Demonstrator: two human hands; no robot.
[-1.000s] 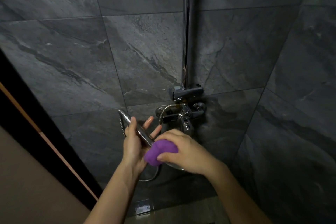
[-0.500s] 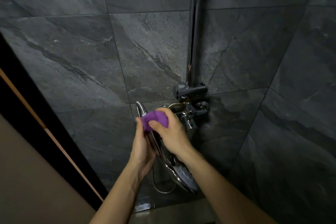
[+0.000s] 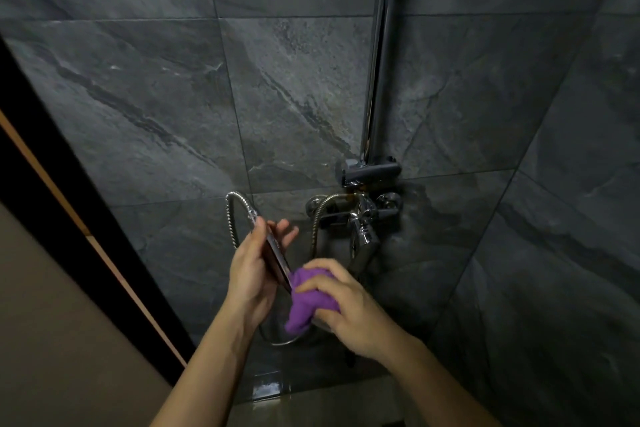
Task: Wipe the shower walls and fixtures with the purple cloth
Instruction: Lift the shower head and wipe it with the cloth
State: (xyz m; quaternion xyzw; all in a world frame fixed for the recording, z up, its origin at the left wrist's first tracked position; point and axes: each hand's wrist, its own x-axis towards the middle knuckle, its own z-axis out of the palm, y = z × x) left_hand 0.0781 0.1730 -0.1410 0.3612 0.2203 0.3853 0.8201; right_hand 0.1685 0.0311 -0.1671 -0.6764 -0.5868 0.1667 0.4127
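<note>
My left hand (image 3: 251,274) holds the chrome handle of the hand shower (image 3: 275,258) in front of the dark tiled wall (image 3: 156,97). My right hand (image 3: 349,305) grips the bunched purple cloth (image 3: 308,302) and presses it round the lower end of the handle, where the shower head is hidden behind cloth and hand. The metal hose (image 3: 230,215) loops up from the handle's top end.
The chrome mixer tap (image 3: 360,215) sits on the wall just above my right hand, with a vertical riser rail (image 3: 377,62) and its grey bracket (image 3: 370,172) above. A second tiled wall (image 3: 571,218) closes the right side. A dark door frame (image 3: 69,201) runs down the left.
My right hand has slid the purple cloth down the handle from its top end to the lower end. The left hand keeps hold of the handle.
</note>
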